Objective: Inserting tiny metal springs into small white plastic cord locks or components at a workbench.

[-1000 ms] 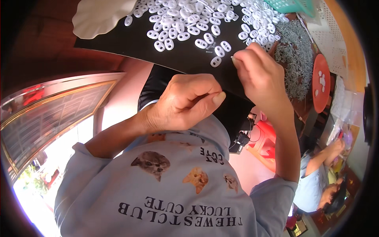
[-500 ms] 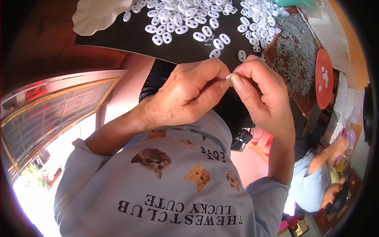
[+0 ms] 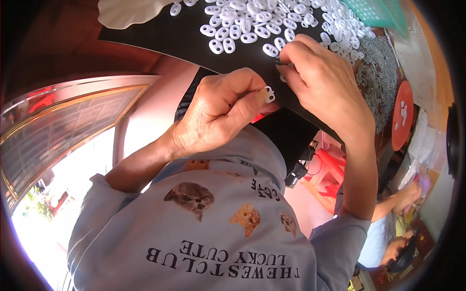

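My left hand (image 3: 221, 109) is closed, pinching a small white oval plastic piece with two holes (image 3: 270, 95) between thumb and forefinger above the near table edge. My right hand (image 3: 330, 80) reaches over the dark table (image 3: 179, 42), its thumb and forefinger curled close together at the tabletop beside the loose white pieces. A small dark bit shows at those fingertips, too small to name. Beyond both hands spreads a pile of white two-hole oval pieces (image 3: 248, 38). To the right of my right hand lies a heap of small grey metal parts (image 3: 381, 72).
A scalloped cream dish (image 3: 128, 12) sits at the far left, and a green plastic basket (image 3: 376, 12) at the far right. An orange-red plate (image 3: 402, 116) with several white pieces lies at the right. Another person's arm (image 3: 398, 199) shows at the lower right; a red stool (image 3: 325, 169) stands below the table.
My right hand has parted from the left and moved up and right to the tabletop. The white piece, between both hands before, stays in my left. The view has shifted slightly.
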Motion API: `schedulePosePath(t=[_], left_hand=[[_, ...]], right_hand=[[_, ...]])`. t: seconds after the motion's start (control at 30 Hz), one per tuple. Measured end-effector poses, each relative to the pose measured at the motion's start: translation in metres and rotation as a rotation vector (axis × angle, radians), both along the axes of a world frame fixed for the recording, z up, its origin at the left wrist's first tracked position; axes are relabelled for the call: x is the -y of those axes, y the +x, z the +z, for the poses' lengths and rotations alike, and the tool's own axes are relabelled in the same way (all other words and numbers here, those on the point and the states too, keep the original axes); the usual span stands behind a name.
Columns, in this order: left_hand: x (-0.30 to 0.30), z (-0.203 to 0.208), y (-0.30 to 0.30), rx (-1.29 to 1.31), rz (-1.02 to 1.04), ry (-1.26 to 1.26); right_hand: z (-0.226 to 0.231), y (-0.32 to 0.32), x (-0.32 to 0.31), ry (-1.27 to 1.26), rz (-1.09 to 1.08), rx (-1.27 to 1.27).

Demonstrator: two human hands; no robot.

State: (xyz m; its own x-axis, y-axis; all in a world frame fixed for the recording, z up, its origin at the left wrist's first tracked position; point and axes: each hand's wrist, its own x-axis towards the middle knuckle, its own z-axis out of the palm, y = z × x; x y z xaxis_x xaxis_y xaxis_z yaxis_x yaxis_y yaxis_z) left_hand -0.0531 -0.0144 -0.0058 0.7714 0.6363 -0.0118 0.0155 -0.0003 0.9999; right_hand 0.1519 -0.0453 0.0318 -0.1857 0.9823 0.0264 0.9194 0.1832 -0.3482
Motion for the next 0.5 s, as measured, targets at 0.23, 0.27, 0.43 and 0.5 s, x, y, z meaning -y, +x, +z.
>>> schedulePosePath(t=[0.23, 0.27, 0.43, 0.5], left_hand=[[-0.008, 0.001, -0.005, 0.03, 0.069, -0.041], [-0.012, 0.005, -0.004, 0.017, 0.051, -0.006], [-0.015, 0.012, 0.012, 0.118, 0.036, -0.076], [-0.018, 0.016, 0.024, 0.121, -0.023, -0.199]], right_hand=[[0.0, 0.002, -0.009, -0.043, -0.003, 0.031], [0.002, 0.007, -0.006, -0.027, -0.025, -0.009], [0.022, 0.019, 0.015, -0.059, -0.229, -0.413], [0.023, 0.017, 0.024, 0.02, -0.193, -0.497]])
